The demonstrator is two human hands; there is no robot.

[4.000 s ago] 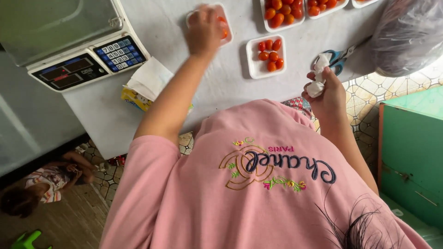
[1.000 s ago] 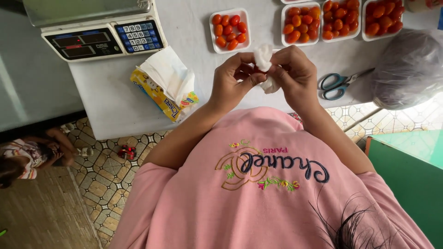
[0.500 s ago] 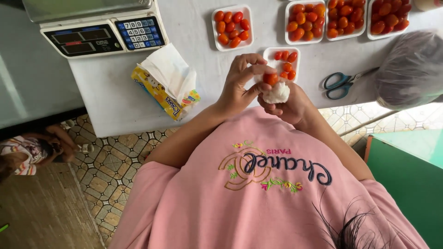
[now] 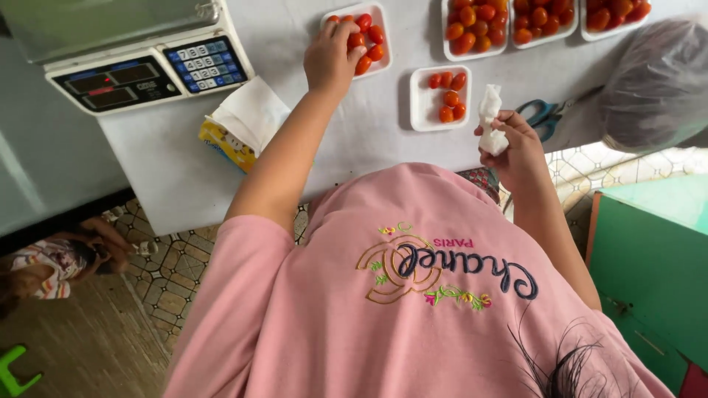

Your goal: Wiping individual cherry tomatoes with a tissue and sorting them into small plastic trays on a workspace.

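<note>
Since half a second ago, left hand [image 4: 332, 59] reaches from the tissue [image 4: 490, 118], which right hand [image 4: 516, 151] grips, fingers closing on tomatoes in a far tray [image 4: 383, 22]; the near tray [image 4: 422, 99] stays part-filled.

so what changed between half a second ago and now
The left hand left the crumpled white tissue and reached out to the cherry tomatoes in the far white foam tray. The right hand kept the tissue and drew back from the near small foam tray. Scale, tissue box and scissors stayed.
</note>
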